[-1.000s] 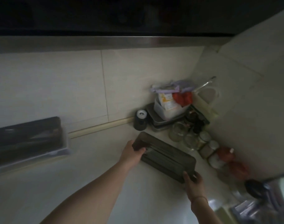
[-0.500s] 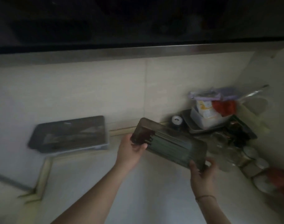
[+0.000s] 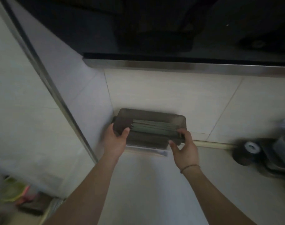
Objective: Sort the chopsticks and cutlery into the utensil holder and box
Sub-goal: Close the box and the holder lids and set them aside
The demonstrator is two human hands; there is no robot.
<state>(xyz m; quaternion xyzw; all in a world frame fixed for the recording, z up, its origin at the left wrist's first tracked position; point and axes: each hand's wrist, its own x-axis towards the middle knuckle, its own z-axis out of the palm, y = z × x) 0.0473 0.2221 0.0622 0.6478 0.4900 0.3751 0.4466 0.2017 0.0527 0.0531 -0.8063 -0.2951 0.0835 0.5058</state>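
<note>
A dim kitchen corner: pale countertop (image 3: pixel 154 184) running up to a tiled wall (image 3: pixel 171 95) under a dark cabinet. I've got the smoked-plastic box (image 3: pixel 149 125) held at both ends, my left hand (image 3: pixel 116 140) curled round its left edge with the thumb on top, my right hand (image 3: pixel 184 146) pinching its right end, and I judge I'm stacking it on the lidded box (image 3: pixel 146 147) against the wall. Through the tinted lid I see greenish chopsticks (image 3: pixel 154 127) lying lengthwise; what's in the lower one I can't tell.

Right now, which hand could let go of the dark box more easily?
Probably the right hand: its thumb looks loose near the box's end, while the left hand grips the other end.
</note>
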